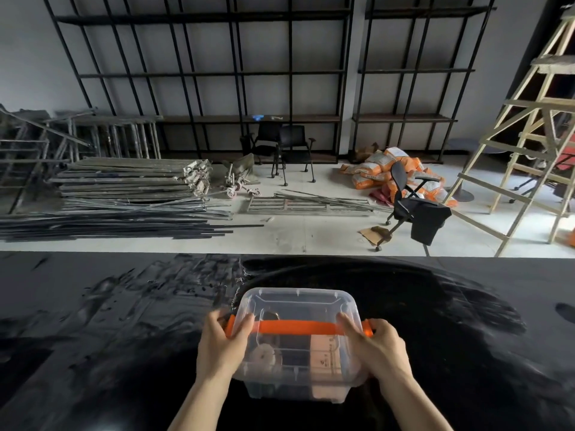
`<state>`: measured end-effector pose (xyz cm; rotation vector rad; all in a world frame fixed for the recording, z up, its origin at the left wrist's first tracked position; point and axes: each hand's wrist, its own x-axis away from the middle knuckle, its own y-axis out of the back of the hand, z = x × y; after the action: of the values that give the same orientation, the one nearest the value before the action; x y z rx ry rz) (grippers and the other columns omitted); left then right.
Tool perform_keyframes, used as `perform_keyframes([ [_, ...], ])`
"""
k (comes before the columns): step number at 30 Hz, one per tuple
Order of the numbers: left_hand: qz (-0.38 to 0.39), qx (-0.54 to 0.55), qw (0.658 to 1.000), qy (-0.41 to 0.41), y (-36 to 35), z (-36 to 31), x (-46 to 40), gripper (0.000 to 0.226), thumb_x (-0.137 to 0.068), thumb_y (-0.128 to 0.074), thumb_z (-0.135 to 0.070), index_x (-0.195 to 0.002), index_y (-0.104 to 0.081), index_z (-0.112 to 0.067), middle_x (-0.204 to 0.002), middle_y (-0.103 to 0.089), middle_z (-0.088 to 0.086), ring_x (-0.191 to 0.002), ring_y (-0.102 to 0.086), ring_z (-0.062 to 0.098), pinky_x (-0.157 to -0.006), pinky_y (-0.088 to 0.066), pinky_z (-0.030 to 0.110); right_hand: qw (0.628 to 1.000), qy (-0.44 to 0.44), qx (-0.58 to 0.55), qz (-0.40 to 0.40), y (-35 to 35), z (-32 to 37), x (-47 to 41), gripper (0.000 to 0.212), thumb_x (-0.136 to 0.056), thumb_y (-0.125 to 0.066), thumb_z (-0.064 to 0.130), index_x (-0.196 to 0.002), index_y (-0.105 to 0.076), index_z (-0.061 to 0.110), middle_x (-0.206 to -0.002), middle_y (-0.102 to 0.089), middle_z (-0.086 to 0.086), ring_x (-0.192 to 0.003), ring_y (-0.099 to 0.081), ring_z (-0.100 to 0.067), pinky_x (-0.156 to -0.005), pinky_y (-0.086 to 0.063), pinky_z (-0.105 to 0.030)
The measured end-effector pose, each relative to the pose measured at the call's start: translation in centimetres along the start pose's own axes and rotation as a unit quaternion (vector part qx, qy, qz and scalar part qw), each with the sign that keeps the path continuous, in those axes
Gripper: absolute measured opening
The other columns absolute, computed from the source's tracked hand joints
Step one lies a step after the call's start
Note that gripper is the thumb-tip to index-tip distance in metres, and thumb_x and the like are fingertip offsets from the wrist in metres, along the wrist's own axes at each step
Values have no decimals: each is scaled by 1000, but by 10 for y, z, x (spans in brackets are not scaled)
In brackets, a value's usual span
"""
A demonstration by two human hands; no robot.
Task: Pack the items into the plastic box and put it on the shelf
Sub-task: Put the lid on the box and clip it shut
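Note:
A clear plastic box [298, 306] with its lid on and an orange handle [298, 327] across the top sits on the black table [93, 337]. Through the lid I make out several items inside, among them a pale carton and a round whitish thing. My left hand [222, 343] grips the box's left side at the orange clip. My right hand [378, 346] grips its right side at the other clip. Thumbs of both hands lie on the lid.
Beyond the table's far edge the floor holds stacked metal bars [124, 194], black chairs [292, 150], orange sacks [385, 169] and an office chair [413, 206]. A wooden ladder [529, 135] stands at the right. Black shelving [249, 119] lines the back wall.

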<state>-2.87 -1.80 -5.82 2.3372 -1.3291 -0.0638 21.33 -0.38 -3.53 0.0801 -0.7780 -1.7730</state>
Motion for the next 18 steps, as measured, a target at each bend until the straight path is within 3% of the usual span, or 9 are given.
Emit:
perform_keyframes([
  [2,44,21,997,54,1,-6,-4,45,-79,-73,-55,-102,-71,-16,-93,-75,2,-92,-71,24,-79,-53,37,999,15,12,-26,1,7,-5,54,-68,-70,69,-70,-60,16,-69,-68,0,-61,-64,-19,-57,-53,-33],
  [5,-8,-73,997,13,-8,-19,-10,39,-82,-69,-56,-81,-72,-17,-72,-73,1,-74,-70,22,-73,-57,37,997,44,33,-60,1,20,-13,45,-77,-75,55,-79,-65,12,-71,-68,-2,-59,-62,-18,-49,-42,-28],
  [8,-101,-190,974,-66,-22,-27,-5,30,-89,-63,-51,-96,-71,-23,-80,-74,-5,-78,-69,19,-71,-50,32,988,96,75,-96,-6,25,-14,44,-86,-70,51,-97,-65,8,-82,-70,-5,-72,-65,-25,-56,-43,-32],
  [11,-148,-188,965,-111,-32,-26,4,26,-95,-59,-43,-111,-69,-24,-93,-76,-5,-92,-71,22,-83,-51,38,974,141,125,-127,-10,24,-6,41,-96,-62,45,-117,-64,9,-98,-75,-9,-91,-71,-31,-66,-40,-32],
  [15,-176,-212,951,-138,-34,-27,8,20,-97,-58,-32,-112,-69,-23,-94,-77,-3,-92,-71,22,-86,-50,37,957,177,187,-130,-9,24,-2,39,-100,-53,45,-119,-61,11,-100,-75,-6,-90,-72,-26,-64,-38,-28],
  [18,-153,-197,960,-125,-33,-27,11,23,-97,-58,-32,-117,-67,-24,-101,-76,-3,-96,-70,23,-86,-50,37,971,168,133,-105,-11,17,-9,39,-99,-52,47,-120,-52,14,-103,-69,-6,-84,-67,-23,-65,-45,-31],
])
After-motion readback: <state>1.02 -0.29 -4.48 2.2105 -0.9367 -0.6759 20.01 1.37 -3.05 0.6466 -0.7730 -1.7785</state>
